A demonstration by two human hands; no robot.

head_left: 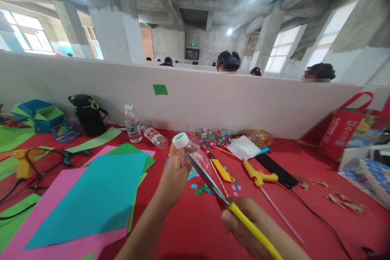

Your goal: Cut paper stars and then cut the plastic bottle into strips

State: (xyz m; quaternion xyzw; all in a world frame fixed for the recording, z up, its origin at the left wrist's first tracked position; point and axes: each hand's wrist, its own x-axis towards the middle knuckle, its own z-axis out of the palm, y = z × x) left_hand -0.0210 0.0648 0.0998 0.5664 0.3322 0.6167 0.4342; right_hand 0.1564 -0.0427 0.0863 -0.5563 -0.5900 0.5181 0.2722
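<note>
Clear white-capped plastic bottle [199,155], mid-frame, in left grip [176,175]; right grip [243,218] clasping yellow-handled metal scissors [236,212]: blade [210,180] slip could cut thumb [184,171] (close).

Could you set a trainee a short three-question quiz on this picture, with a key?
1. Which hand holds the yellow-handled scissors?
2. True or false: the left hand is holding a white-capped bottle.
3. Which colour is the top sheet of the large paper stack: A pink, B blue or C green?

Key: 1. The right hand. 2. True. 3. B.
</note>
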